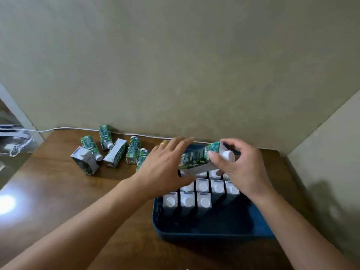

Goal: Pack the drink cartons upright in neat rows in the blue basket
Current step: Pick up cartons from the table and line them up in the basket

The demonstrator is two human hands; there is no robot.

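A blue basket (214,233) sits on the wooden table at the right, with several cartons (202,185) standing upright in rows, white caps up. Above the basket's far end, my right hand (241,168) grips a green and white carton (196,159) near its white cap, and the carton lies tilted on its side. My left hand (165,166) has straight fingers spread against the carton's lower end. Several loose cartons (115,152) lie scattered on the table at the back left.
A beige wall rises right behind the table, and a second wall closes the right side. A white cable (64,129) runs along the table's back edge. The basket's near half (214,221) holds no cartons.
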